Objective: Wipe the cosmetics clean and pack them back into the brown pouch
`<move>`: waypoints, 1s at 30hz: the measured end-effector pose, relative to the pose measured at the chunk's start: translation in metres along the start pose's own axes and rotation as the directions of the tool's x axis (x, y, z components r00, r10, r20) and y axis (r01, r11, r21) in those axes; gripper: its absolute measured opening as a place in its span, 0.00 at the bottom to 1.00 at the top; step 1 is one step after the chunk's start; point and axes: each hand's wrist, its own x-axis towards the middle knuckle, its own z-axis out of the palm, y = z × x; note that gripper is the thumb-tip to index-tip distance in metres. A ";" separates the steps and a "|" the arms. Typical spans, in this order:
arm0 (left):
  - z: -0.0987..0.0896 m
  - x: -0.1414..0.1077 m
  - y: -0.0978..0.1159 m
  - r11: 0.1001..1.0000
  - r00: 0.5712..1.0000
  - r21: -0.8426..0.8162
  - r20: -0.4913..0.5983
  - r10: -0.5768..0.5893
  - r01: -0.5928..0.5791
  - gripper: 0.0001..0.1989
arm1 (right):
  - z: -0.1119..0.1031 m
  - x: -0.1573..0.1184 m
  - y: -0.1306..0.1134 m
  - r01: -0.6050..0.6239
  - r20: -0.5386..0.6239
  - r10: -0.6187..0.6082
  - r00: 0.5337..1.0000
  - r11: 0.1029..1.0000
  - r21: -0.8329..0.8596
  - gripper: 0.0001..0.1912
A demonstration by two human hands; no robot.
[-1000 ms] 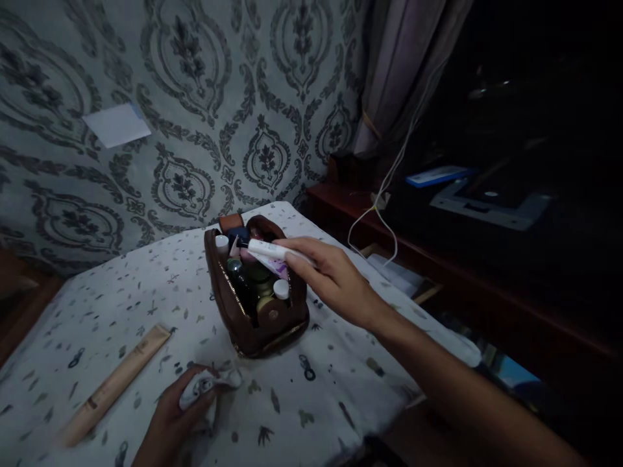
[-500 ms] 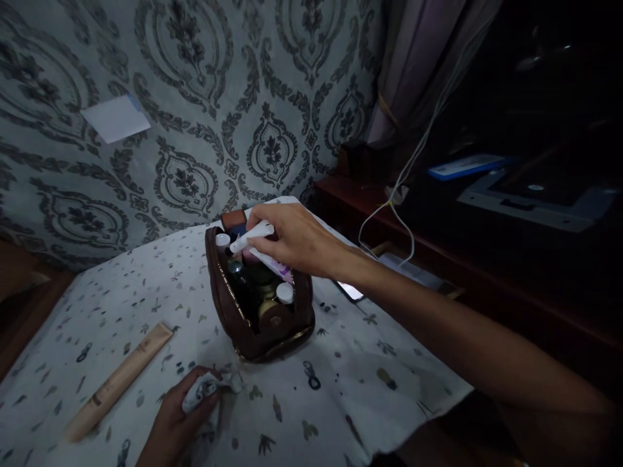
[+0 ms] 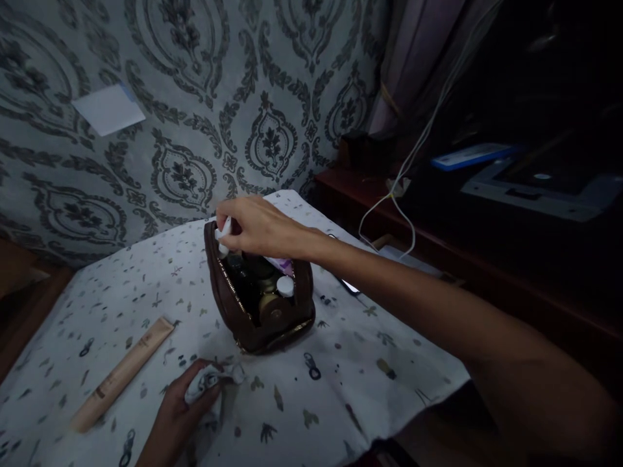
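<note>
A brown zip pouch [image 3: 221,295] stands unzipped on the patterned cloth, with dark bottles and a white-capped container [image 3: 285,286] inside. My right hand [image 3: 253,227] reaches over its far left corner, thumb and fingers pinched on a small white tube [image 3: 226,228]. The tube's lower end meets other white items at the pouch's edge; I cannot tell them apart. My left hand [image 3: 182,405] rests on the table near the pouch's front, closed around a crumpled patterned cloth [image 3: 202,383]. Left of it lies a long beige tube [image 3: 124,373], flat on the table.
The table is covered with a white printed tablecloth [image 3: 335,383]. A phone [image 3: 349,285] lies right of the pouch, partly behind my forearm. White cables [image 3: 413,159] hang at the right above an open drawer [image 3: 406,256]. A patterned wall [image 3: 180,130] rises behind.
My right hand has moved left with the white tube, from above the pouch's middle to its far left corner. My left hand stays holding the cloth.
</note>
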 end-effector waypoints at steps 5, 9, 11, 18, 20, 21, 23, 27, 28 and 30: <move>0.000 0.000 -0.004 1.000 1.000 0.013 0.001 0.018 -0.018 0.18 | 0.013 0.010 0.004 -0.015 0.115 0.024 0.993 0.997 -0.072 0.12; 0.001 -0.001 -0.006 1.000 1.000 0.019 0.005 0.010 -0.010 0.18 | 0.020 0.013 0.006 -0.024 0.150 0.041 0.988 0.993 -0.117 0.11; 0.001 0.000 -0.006 1.000 1.000 0.014 0.008 -0.003 0.003 0.19 | 0.023 0.014 0.008 -0.041 0.169 0.062 0.984 0.991 -0.125 0.12; 0.002 0.001 -0.004 1.000 1.000 -0.004 0.014 0.022 -0.022 0.18 | 0.026 0.018 0.011 -0.039 0.201 0.059 0.978 0.994 -0.104 0.10; 0.002 0.000 -0.003 0.999 1.000 -0.014 0.004 0.029 -0.029 0.17 | 0.027 0.018 0.012 -0.043 0.189 0.055 0.980 0.997 -0.069 0.10; 0.002 0.000 -0.002 0.999 1.000 -0.021 -0.003 0.031 -0.031 0.16 | 0.027 0.018 0.012 -0.045 0.183 0.054 0.982 0.998 -0.053 0.10; 0.002 -0.001 -0.001 0.999 0.999 -0.034 -0.011 0.030 -0.030 0.17 | 0.027 0.017 0.012 -0.045 0.175 0.051 0.983 0.998 -0.036 0.10; 0.002 -0.002 0.001 0.999 1.000 -0.047 0.020 -0.020 0.021 0.19 | 0.019 0.016 0.011 -0.076 0.089 0.075 0.993 0.997 0.015 0.09; 0.003 -0.002 0.001 0.998 1.000 -0.056 0.009 -0.030 0.030 0.19 | 0.016 0.016 0.011 -0.092 0.049 0.090 0.995 0.995 0.044 0.09; 0.006 -0.004 0.003 0.996 0.999 -0.083 -0.037 -0.040 0.037 0.18 | 0.008 0.017 0.012 -0.114 -0.023 0.117 0.993 0.987 0.112 0.07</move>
